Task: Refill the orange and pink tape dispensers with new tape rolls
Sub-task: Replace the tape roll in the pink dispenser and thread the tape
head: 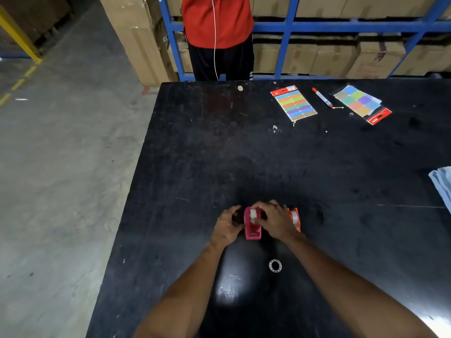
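The pink tape dispenser point(252, 230) stands on the black table point(244, 147) with a white tape roll point(253, 215) in its cradle. My left hand point(228, 225) grips the dispenser's left side. My right hand point(274, 219) curls over its right side, fingertips on the roll. The orange dispenser point(294, 217) stands just right of my right hand, partly hidden by it, and also carries a pale roll. A small empty tape core ring point(275, 265) lies flat on the table nearer to me.
At the far right of the table lie two packs of coloured sticky labels point(294, 105) point(361, 103) and a red marker point(322, 97). A light blue cloth point(443, 184) hangs over the right edge. A person in a red shirt point(217, 23) stands behind the table.
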Available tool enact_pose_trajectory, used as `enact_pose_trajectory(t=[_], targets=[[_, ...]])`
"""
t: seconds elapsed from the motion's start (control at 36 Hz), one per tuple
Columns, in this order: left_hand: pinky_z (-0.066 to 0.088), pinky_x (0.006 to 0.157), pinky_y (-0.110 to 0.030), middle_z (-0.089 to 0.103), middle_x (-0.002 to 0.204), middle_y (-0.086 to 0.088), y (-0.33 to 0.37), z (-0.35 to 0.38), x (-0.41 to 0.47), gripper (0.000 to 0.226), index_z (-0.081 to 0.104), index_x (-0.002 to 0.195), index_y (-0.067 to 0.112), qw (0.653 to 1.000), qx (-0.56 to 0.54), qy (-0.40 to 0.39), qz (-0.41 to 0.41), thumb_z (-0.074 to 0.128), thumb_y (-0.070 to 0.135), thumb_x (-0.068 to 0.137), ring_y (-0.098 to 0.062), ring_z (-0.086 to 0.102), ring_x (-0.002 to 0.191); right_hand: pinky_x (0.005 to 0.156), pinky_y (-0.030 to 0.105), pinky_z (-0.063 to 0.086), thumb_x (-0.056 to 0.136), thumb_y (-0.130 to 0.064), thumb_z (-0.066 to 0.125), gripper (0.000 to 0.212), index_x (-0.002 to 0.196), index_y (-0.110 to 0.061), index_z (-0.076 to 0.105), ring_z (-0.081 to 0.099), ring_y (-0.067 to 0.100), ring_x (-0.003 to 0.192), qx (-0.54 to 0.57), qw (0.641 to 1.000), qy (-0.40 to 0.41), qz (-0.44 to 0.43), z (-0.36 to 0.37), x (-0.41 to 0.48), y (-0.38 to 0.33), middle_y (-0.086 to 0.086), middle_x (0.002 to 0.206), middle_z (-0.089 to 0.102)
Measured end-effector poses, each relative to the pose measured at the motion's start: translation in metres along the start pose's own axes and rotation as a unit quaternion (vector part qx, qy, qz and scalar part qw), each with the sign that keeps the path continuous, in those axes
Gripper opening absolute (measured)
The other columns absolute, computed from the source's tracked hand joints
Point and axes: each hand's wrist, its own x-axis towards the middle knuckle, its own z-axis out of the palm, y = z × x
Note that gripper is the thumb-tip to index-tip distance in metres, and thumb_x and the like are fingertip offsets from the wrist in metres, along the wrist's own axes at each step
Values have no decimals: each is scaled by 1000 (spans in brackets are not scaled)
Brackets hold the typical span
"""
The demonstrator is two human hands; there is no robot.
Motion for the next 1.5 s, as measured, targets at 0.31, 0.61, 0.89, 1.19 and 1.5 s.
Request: enact_pose_trajectory(t=[0.31,0.61,0.89,1.19,1.5], targets=[[42,97,-18,56,129,-9,-7,6,36,64,54,138,20,987,130,-56,71,67,-3,79,-24,58,114,85,45,46,81,-39,71,36,115,-29,68,50,23,107,-19,999,-38,2,12,16,17,-2,116,49],[48,88,-5,71,115,1,-17,6,50,66,59,132,23,990,95,-89,58,76,-1,74,-7,65,94,86,44,41,86,-41,66,27,109,-27,69,46,23,109,-82,993,-83,-26,6,19,13,-2,116,45],[52,100,-32,71,116,1,-25,13,58,63,55,131,31,987,141,-64,48,76,13,75,-15,68,103,85,44,34,90,-47,58,31,110,-26,68,45,22,109,-126,988,-87,-35,2,25,8,-1,117,44],[44,108,-39,67,122,11,-37,20,68,73,50,126,47,988,126,-54,74,79,23,63,-12,63,113,93,37,29,78,-45,51,35,105,-29,68,60,13,112,-127,986,10,-105,17,-1,16,-12,113,71],[49,104,-38,66,122,11,-40,19,69,77,47,124,56,989,118,-67,58,82,19,66,-17,60,114,100,41,26,80,-39,42,27,94,-30,63,59,12,113,-120,987,5,-103,12,1,13,-6,117,68]])
